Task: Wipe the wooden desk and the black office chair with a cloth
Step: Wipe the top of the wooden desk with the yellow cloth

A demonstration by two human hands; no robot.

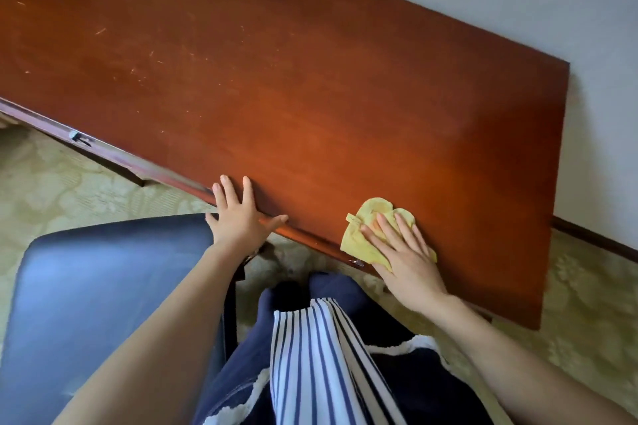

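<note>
Black chair (103,304) sits low on the left, its seat cut off by the frame edge. Right hand (407,262) presses flat, fingers straight, on a yellow cloth (373,217) at the bench's (276,79) near edge, hiding much of it. Left hand (238,217) rests open, fingers spread, on that edge.

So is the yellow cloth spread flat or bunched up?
Loosely bunched: the yellow cloth shows rumpled folds under the flat right hand, near the desk front edge.

wooden desk (276,79), yellow cloth (373,221) on it
</note>
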